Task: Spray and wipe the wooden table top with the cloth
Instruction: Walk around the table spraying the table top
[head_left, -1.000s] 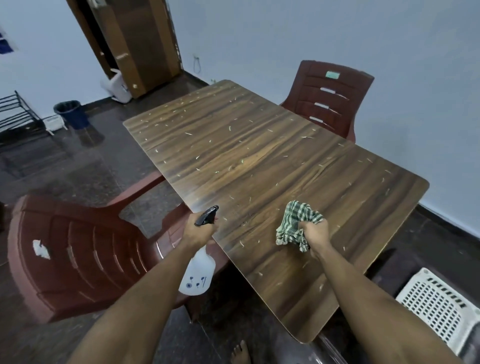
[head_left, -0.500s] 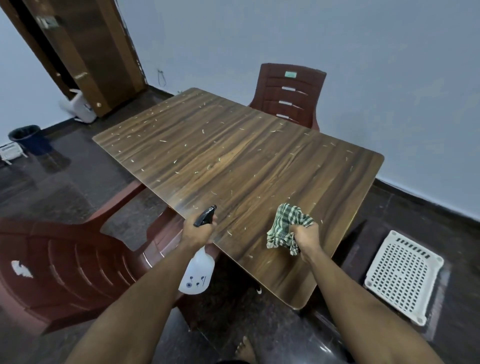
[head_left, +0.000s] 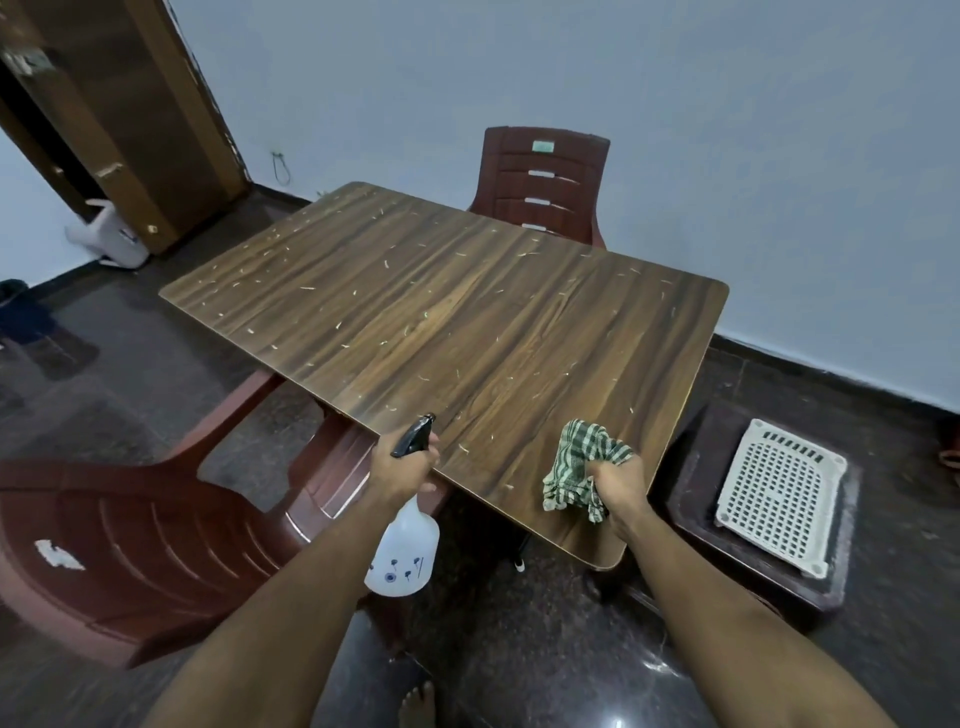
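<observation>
Left hand (head_left: 402, 467) wrapped around white plastic spray bottle (head_left: 402, 553), black nozzle over near edge of brown wood-grain table top (head_left: 441, 322). Right hand (head_left: 615, 486) fisted on bunched green-checked cloth (head_left: 576, 462), apparently just above the table's near corner.

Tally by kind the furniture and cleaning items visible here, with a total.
Wooden table: 1
Maroon plastic chairs: 2
White spray bottle with black nozzle: 1
Green checked cloth: 1
White perforated plastic tray: 1
Total: 6

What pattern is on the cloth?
Green and white checks on the cloth, bunched in the right hand; head view.
</observation>
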